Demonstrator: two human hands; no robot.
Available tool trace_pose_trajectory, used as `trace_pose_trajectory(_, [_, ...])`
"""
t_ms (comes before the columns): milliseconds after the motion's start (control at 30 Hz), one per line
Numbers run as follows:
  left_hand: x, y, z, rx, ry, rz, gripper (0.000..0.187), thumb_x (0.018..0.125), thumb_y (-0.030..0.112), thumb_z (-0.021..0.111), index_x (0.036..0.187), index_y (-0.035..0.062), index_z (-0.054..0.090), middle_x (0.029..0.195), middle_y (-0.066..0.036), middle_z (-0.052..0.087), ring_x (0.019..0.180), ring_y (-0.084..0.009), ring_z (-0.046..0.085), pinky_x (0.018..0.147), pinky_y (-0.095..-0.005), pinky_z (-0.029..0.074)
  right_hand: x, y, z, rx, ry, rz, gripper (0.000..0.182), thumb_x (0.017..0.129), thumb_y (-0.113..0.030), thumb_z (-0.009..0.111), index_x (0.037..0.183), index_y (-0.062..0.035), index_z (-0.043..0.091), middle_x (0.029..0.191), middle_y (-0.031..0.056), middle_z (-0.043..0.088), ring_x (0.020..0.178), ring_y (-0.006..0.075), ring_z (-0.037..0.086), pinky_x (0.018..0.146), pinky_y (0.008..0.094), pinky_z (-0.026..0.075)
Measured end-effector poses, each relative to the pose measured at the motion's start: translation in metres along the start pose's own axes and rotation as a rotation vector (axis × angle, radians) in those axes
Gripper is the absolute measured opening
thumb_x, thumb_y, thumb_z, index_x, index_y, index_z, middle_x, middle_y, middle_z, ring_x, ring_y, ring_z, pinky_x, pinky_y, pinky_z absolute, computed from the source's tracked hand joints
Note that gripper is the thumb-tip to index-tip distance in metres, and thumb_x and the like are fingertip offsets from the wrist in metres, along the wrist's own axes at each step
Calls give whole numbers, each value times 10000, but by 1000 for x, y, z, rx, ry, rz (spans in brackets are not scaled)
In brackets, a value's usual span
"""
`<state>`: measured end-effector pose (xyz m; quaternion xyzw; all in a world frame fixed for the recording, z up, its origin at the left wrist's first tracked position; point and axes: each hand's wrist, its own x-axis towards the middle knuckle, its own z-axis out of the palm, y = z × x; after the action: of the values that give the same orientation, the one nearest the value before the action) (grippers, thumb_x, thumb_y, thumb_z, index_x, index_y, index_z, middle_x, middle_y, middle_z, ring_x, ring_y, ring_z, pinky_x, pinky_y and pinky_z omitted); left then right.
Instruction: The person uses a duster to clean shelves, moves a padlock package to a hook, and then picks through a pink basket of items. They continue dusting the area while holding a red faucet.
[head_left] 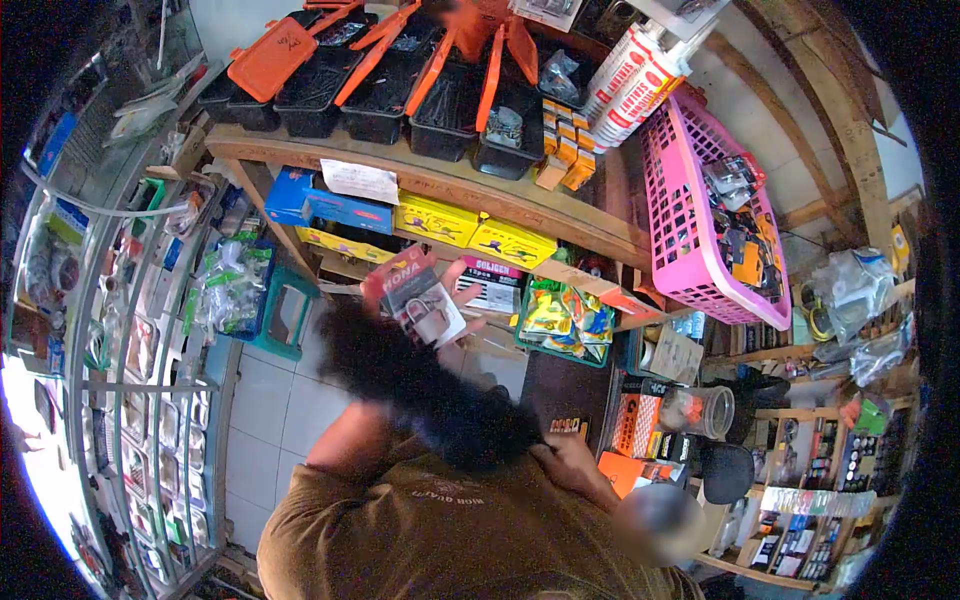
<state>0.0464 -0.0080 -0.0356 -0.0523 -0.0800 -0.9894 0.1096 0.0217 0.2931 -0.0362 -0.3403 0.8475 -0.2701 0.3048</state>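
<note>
My left hand holds up a red and white card pack with a padlock pictured on it. Fingers show beyond the card's right edge; the palm is behind it. A dark, fluffy duster stretches from my right hand up to the pack's lower left. The right fingers are closed around its near end, and any handle is mostly hidden. The duster's left tip is blurred and covers my left wrist. Below lies the front of my brown shirt.
Black bins with orange lids stand on a wooden shelf ahead. Yellow boxes sit beneath. A pink basket of packs is at right, beside sealant tubes. A green stool and wire rack are left.
</note>
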Motion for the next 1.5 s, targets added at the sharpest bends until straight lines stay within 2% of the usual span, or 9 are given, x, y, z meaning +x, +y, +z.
trace_pose_trajectory(100, [5,-8,-18,-404,-344,84,656,799,609,326,1266,148,337,1289,-139,361,1166,-302,374,935,-541,302,4,0,0,180,9,281,401,831,-449,473,812,-64,585,675,175,573,571,282,564,549,389,428])
trace_pose_trajectory(133, [7,-13,31,89,166,315,526,838,516,346,1201,143,423,1227,-113,436,1088,-271,462,928,-435,359,4,11,3,180,10,275,401,831,-449,473,812,-64,585,675,175,573,571,282,564,549,389,428])
trace_pose_trajectory(200, [6,-10,14,-68,-15,112,562,833,536,330,1231,144,386,1265,-119,396,1142,-312,399,946,-509,307,4,42,12,73,-47,-50,419,866,-344,471,656,19,485,499,56,392,495,130,393,481,313,348])
trace_pose_trajectory(367, [2,-12,22,58,-11,87,636,818,589,316,1247,122,358,1220,-123,446,1084,-330,456,913,-523,350,4,-6,-5,314,184,204,468,858,-369,483,589,14,460,486,74,368,474,127,371,449,325,314])
trace_pose_trajectory(700, [0,-17,13,25,41,192,644,827,577,309,1261,103,345,1250,-114,410,1102,-280,438,914,-481,343,5,34,5,-49,136,-195,446,838,-305,531,550,18,426,464,124,349,413,160,359,410,340,288])
trace_pose_trajectory(867, [-5,-21,27,-9,258,250,605,818,554,352,1222,105,391,1189,-126,477,1027,-305,502,895,-434,385,-1,0,-5,291,118,218,390,823,-290,547,609,31,489,484,158,384,443,192,398,455,375,328])
trace_pose_trajectory(967, [-5,-10,9,-16,43,-44,584,848,526,314,1249,104,349,1248,-103,414,1142,-308,395,961,-508,284,-1,45,6,-136,84,-343,415,835,-323,521,630,37,499,484,149,389,450,161,386,455,351,338])
trace_pose_trajectory(1067, [-5,-23,25,17,158,245,560,827,546,332,1221,156,412,1201,-109,465,1094,-320,446,901,-566,315,4,28,-4,41,143,151,407,823,-421,494,708,-37,563,609,193,536,556,333,547,525,410,416])
trace_pose_trajectory(1500, [-4,-18,10,76,-20,61,566,851,521,316,1242,114,361,1229,-128,432,1118,-291,431,915,-451,361,-4,-14,-14,-48,3,162,395,830,-407,495,769,-28,592,679,195,574,637,312,582,567,383,434])
